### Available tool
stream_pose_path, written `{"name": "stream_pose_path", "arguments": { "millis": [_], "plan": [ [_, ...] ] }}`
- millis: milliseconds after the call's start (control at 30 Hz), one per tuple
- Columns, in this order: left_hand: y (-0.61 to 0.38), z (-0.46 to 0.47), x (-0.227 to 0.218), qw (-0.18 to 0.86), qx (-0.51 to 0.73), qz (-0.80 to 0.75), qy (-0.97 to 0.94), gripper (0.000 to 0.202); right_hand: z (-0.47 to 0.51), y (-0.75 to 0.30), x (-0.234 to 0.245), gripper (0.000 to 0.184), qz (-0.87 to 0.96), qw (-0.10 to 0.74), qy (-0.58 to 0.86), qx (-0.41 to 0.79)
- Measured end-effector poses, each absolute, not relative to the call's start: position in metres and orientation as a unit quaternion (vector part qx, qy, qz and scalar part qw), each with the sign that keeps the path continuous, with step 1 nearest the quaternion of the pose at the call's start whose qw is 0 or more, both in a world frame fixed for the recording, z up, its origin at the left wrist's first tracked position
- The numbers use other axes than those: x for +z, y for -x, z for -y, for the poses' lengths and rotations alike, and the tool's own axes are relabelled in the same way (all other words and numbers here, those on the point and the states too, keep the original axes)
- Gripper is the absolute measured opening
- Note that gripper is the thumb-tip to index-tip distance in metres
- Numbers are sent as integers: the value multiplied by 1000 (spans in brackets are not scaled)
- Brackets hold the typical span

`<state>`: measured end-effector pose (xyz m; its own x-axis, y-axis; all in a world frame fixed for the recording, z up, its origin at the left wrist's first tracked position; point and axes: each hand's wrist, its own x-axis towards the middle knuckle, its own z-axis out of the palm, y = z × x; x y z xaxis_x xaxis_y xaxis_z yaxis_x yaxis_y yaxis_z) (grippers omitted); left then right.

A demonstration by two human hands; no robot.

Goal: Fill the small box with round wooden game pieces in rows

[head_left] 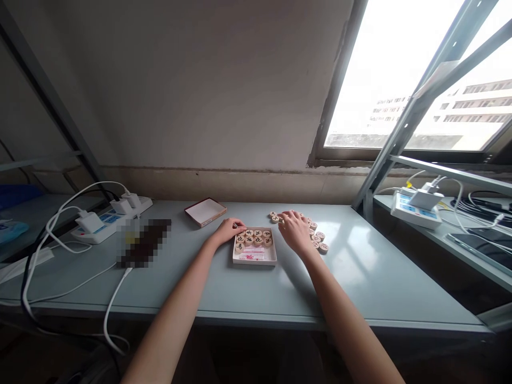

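An open shallow white box [255,262] stands at the middle of the desk. Rows of round wooden Chinese chess pieces [258,240] fill its far part, and a clear packet with pink print [254,253] lies in its near part. My left hand [229,228] has its fingers closed on the box's far left corner. Over a loose group of chess pieces [320,236] to the right of the box, my right hand [295,229] reaches down with its fingers apart. Its palm and fingertips are partly hidden, and some pieces lie under it.
The box lid [206,212] lies upturned behind my left hand. At left are a power strip [106,221] with white chargers, cables and a pixelated dark item [144,244]. Another power strip [416,208] sits on the right-hand desk, past a metal post [368,197].
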<state>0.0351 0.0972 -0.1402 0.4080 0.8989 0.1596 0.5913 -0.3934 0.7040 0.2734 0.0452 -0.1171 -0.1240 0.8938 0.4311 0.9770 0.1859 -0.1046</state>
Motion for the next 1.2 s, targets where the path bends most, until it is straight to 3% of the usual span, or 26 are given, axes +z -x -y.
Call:
{"name": "stream_pose_path", "arguments": {
  "millis": [167,433,600,733,867,1200],
  "plan": [
    [-35,-98,-142,278,271,-475,-790,31,-49,-293,-130,44,733,72,673,-66],
    [-35,-99,-142,279,268,-475,-791,31,-43,-272,-124,21,781,147,596,-111],
    [-35,-99,-141,285,268,-478,-787,32,-42,-275,-114,21,741,225,620,-125],
    [-36,-96,-139,285,266,-475,-789,32,-38,-270,-103,25,788,280,547,-26],
    [-36,-95,-138,287,274,-472,-788,33,-29,-247,-105,19,870,242,424,67],
    [-36,-98,-140,282,275,-470,-790,31,-20,-228,-114,17,896,212,388,30]
  ]
}}
